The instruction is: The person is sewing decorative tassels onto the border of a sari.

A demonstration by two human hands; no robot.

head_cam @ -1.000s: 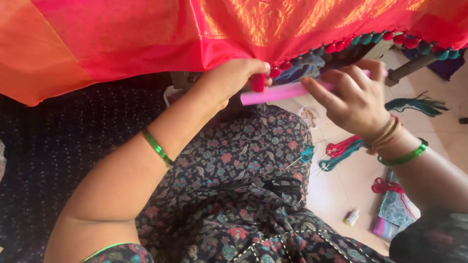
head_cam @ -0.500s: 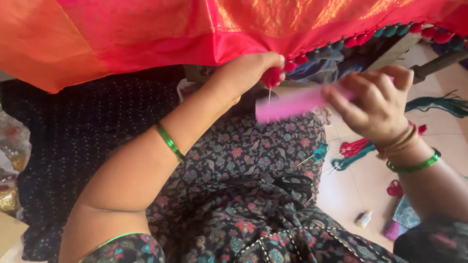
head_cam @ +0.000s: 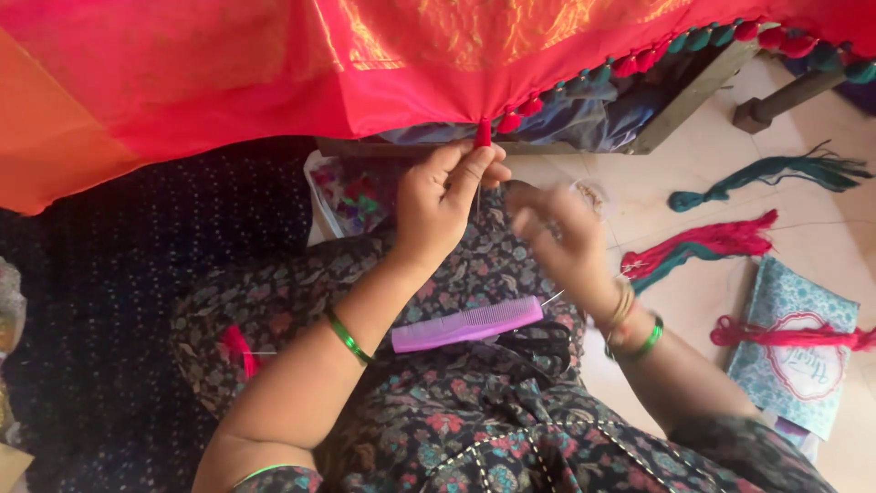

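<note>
A flat teal patterned packet [head_cam: 792,345] with a white oval label lies on the floor.

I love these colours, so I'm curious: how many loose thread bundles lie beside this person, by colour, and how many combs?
Teal bundle: 1
Red-and-teal bundle: 1
Red bundle: 1
Purple comb: 1
Total: 4
</note>
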